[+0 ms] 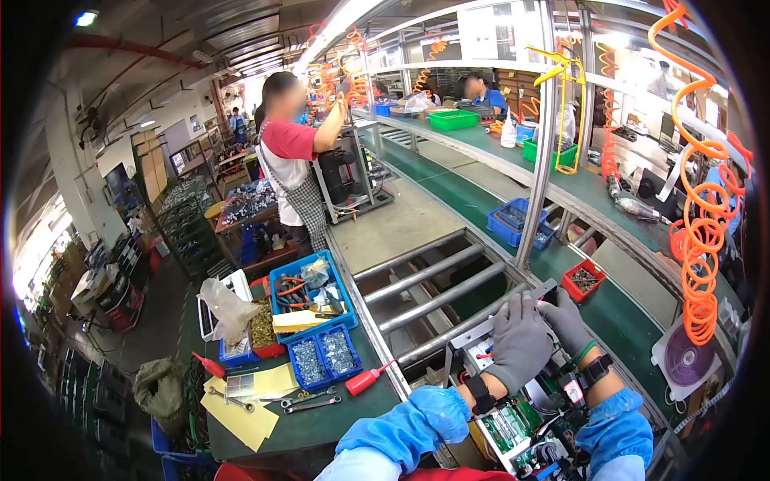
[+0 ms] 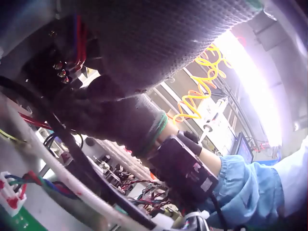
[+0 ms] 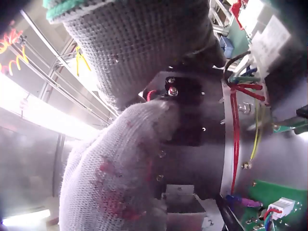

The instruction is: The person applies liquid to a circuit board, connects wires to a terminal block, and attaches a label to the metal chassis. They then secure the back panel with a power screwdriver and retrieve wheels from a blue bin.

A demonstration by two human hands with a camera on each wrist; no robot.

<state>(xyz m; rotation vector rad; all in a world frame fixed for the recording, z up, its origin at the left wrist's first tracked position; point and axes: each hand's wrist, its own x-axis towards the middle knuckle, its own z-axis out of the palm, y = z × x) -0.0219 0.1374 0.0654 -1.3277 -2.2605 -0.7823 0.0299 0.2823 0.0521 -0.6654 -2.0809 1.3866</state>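
In the head view, my gloved left hand [image 1: 520,341] lies with its fingers extended side by side over the far part of an open metal chassis [image 1: 461,357]. My gloved right hand [image 1: 568,322] is close beside it, its fingers bent at the far end; its grip is hidden. A black block [image 3: 190,113] with screws sits on the chassis's dark inner wall in the right wrist view, and a gloved fingertip touches its edge. The left wrist view shows my right hand [image 2: 115,120] near screw heads and red wires [image 2: 82,43]. Green circuit boards [image 1: 509,423] lie inside the chassis nearer me.
Metal rollers [image 1: 433,295] extend beyond the chassis. On the left bench are blue bins [image 1: 338,351], wrenches [image 1: 313,402] and a red bottle [image 1: 369,379]. A red bin [image 1: 583,280] is at the right. Orange coiled hoses [image 1: 700,264] hang there. Another person [image 1: 285,152] stands ahead.
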